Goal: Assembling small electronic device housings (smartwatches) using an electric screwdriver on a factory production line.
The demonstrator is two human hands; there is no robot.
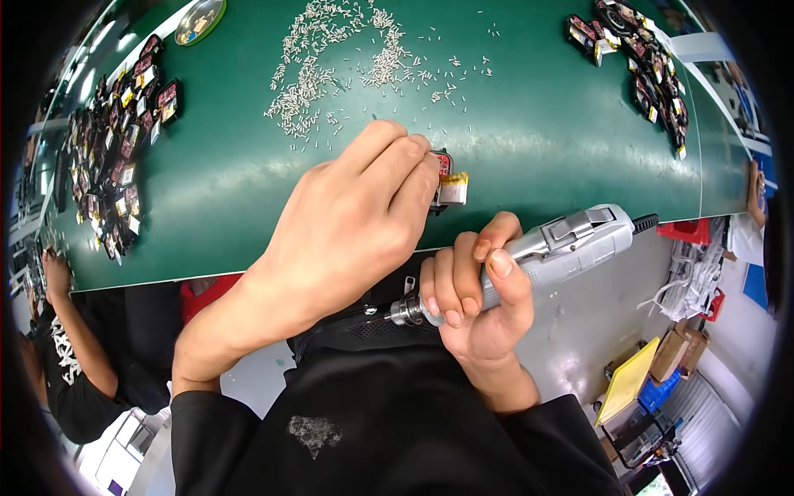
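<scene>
My left hand (351,202) is bent over a small black-cased device (445,159) near the table's front edge. Its fingers are closed, and their tips are hidden, so what they pinch does not show. The device has a red circuit board and a silver battery cell (453,189) with yellow tape, sticking out toward the right. Held in my right hand (480,289), below the table edge, is a grey electric screwdriver (571,248). Its bit points left and down, apart from the device, and a black cord leaves its rear end.
Tiny metal screws (310,78) lie scattered beyond my left hand on the green table (546,140). Similar devices are heaped at the left (116,157) and far right (653,74). A round green dish (200,21) stands at the far left. Another person's arm (78,331) is at left.
</scene>
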